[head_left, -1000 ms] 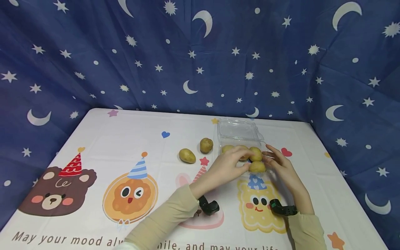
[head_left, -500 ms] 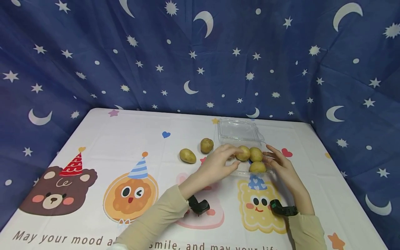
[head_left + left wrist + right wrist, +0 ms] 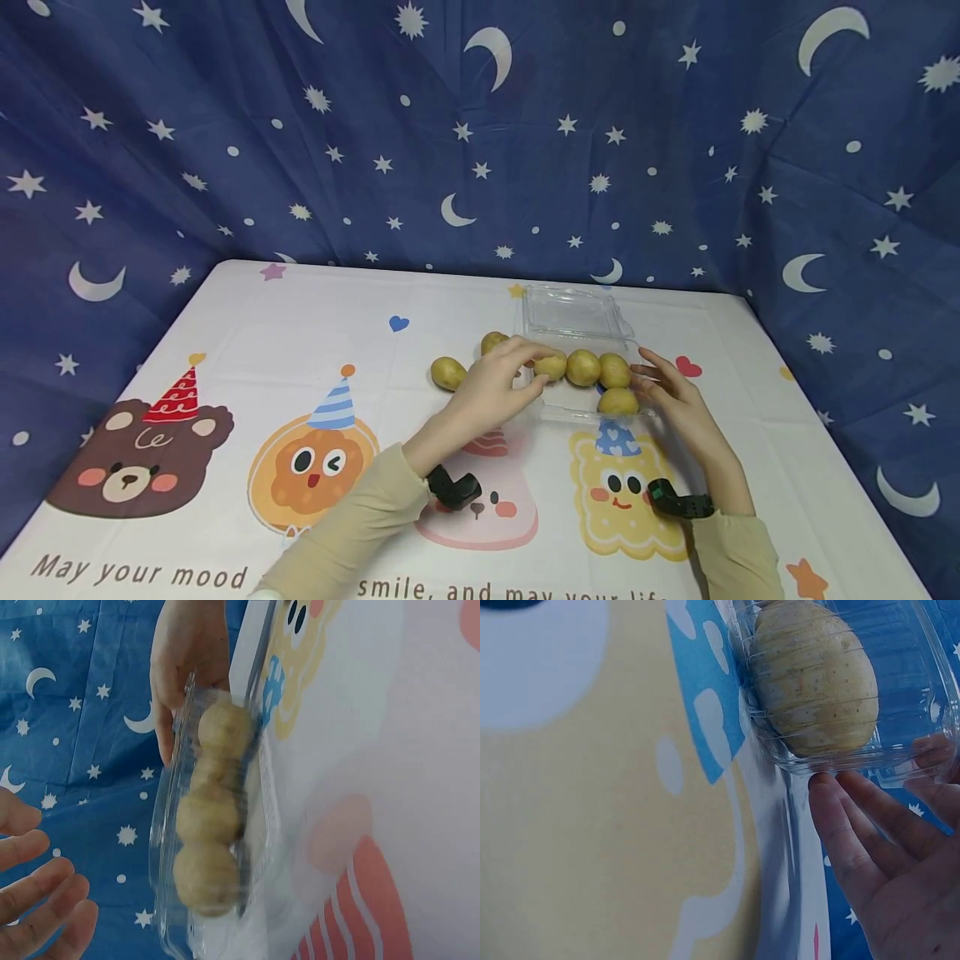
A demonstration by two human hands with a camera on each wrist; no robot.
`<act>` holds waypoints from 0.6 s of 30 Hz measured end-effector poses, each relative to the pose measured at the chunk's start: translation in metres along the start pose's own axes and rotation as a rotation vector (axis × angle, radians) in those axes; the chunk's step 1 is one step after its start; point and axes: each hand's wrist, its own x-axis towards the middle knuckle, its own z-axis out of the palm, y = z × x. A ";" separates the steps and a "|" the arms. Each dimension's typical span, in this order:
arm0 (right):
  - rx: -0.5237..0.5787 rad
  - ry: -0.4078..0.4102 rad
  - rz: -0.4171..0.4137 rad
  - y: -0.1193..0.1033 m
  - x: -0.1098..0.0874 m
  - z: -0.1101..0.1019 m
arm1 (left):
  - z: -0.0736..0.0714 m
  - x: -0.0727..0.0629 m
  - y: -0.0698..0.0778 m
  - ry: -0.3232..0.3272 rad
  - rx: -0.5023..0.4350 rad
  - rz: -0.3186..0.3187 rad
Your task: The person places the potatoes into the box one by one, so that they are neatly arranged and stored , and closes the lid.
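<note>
A clear plastic clamshell box (image 3: 562, 398) stands on the table with its lid (image 3: 573, 312) folded back. Several potatoes (image 3: 582, 367) lie in it, in a back row and at the front right corner. My left hand (image 3: 491, 387) hovers by the box's left side, partly covering the leftmost boxed potato (image 3: 551, 367). In the left wrist view its fingers (image 3: 45, 900) are spread apart and hold nothing. My right hand (image 3: 682, 404) touches the box's right wall with extended fingertips, as the right wrist view shows by the potato (image 3: 814, 679) behind the plastic.
Two loose potatoes lie left of the box: one (image 3: 448, 373) in full view, the other (image 3: 493, 342) partly behind my left hand. A white cartoon-printed cloth (image 3: 300, 333) covers the table. Behind it hangs a blue star-and-moon curtain (image 3: 360, 100).
My left hand has withdrawn leftward from over the box toward the loose potatoes, uncovering most of the boxed ones. The right hand stays at the box's right side.
</note>
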 end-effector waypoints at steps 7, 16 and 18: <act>0.011 0.000 -0.021 0.002 0.001 0.000 | -0.010 -0.005 -0.011 0.035 -0.014 -0.008; 0.024 0.002 -0.033 0.003 0.001 0.001 | -0.025 -0.012 -0.023 0.062 -0.047 -0.018; 0.025 0.003 -0.034 0.003 0.001 0.001 | -0.028 -0.013 -0.027 0.071 -0.032 -0.022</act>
